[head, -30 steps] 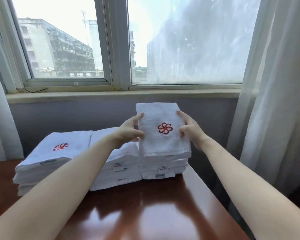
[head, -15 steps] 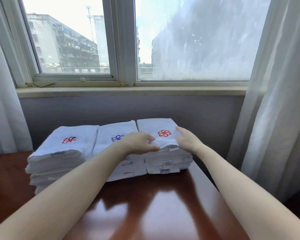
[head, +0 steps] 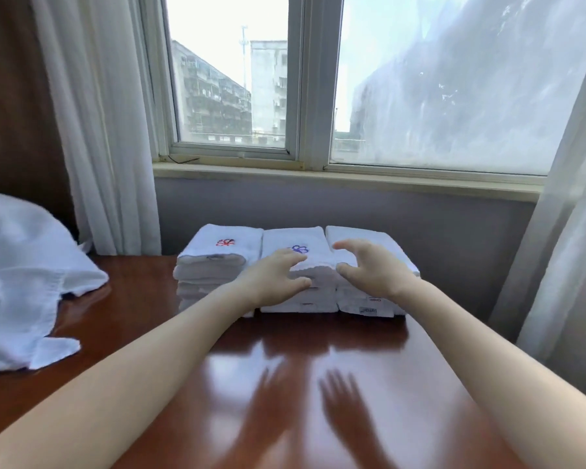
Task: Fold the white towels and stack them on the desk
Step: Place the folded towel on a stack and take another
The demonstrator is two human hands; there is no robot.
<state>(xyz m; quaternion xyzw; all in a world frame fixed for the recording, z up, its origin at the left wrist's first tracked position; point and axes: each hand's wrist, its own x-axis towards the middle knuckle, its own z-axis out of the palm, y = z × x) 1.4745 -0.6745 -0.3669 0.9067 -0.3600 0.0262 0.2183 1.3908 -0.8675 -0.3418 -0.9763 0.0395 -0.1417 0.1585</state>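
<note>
Three stacks of folded white towels stand side by side at the back of the dark wooden desk (head: 318, 384): a left stack (head: 217, 262) with a red emblem, a middle stack (head: 305, 245) with a blue emblem, and a right stack (head: 369, 301). My left hand (head: 274, 279) hovers in front of the middle stack, fingers spread and holding nothing. My right hand (head: 369, 269) hangs over the right stack, fingers loosely curved, empty, hiding that stack's top. A heap of unfolded white towels (head: 21, 275) lies at the desk's left side.
A wall with a window sill (head: 335, 179) rises just behind the stacks. White curtains hang at the left (head: 99, 130) and right (head: 572, 214). The desk's right edge drops off beside the right curtain. Polished desk surface stretches between me and the stacks.
The towel with the red emblem went down onto the right stack and both hands let go, lifting off it. The view swung left, bringing the unfolded heap into sight.
</note>
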